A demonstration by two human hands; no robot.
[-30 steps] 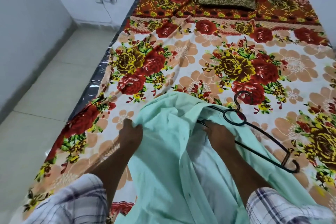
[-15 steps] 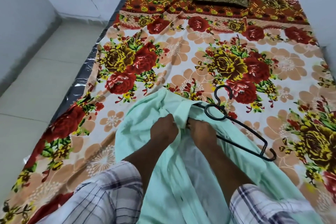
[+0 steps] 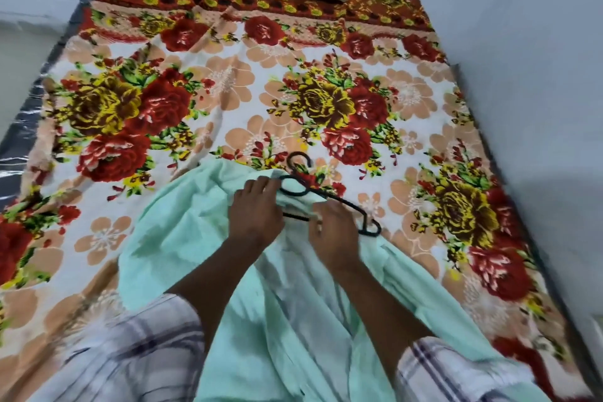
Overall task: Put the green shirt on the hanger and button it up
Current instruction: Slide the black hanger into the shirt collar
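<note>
From the head camera we see the green shirt [image 3: 182, 238] spread on the floral bedsheet [image 3: 228, 81], the black hanger [image 3: 329, 197] at its collar. Our left hand [image 3: 256, 214] pinches the collar; our right hand [image 3: 332, 232] grips fabric beside the hanger.

I see the green shirt [image 3: 182, 238] as soft matt cloth, the hanger [image 3: 329, 197] dark twisted wire, the bedsheet [image 3: 228, 81] plush printed fabric.
</note>
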